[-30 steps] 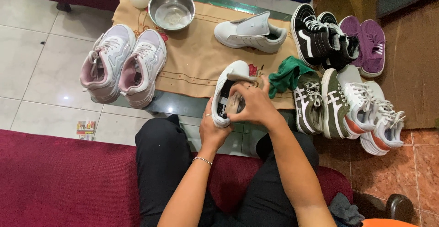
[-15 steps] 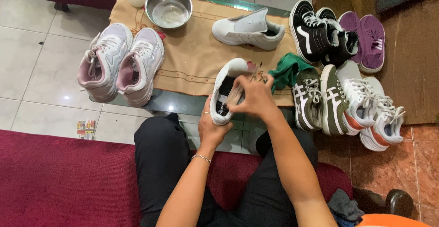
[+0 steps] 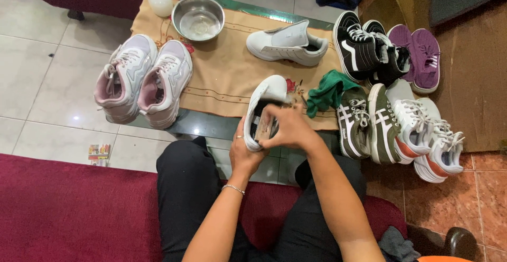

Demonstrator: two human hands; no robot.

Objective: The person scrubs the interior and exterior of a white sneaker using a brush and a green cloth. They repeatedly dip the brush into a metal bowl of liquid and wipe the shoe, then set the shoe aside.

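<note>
White sneaker [image 3: 262, 103]: over the table's [image 3: 222, 77] near edge, toe pointing away from you. Your left hand [image 3: 245, 153] clasps its heel from below; your right hand [image 3: 288, 127], fingers curled, presses a brush into the opening.

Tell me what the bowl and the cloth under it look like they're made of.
The bowl looks like polished metal, probably steel: silvery with bright reflections on the rim. The cloth looks like woven tan fabric, matte, lying flat with thin stitched lines and a small flower pattern.
</note>
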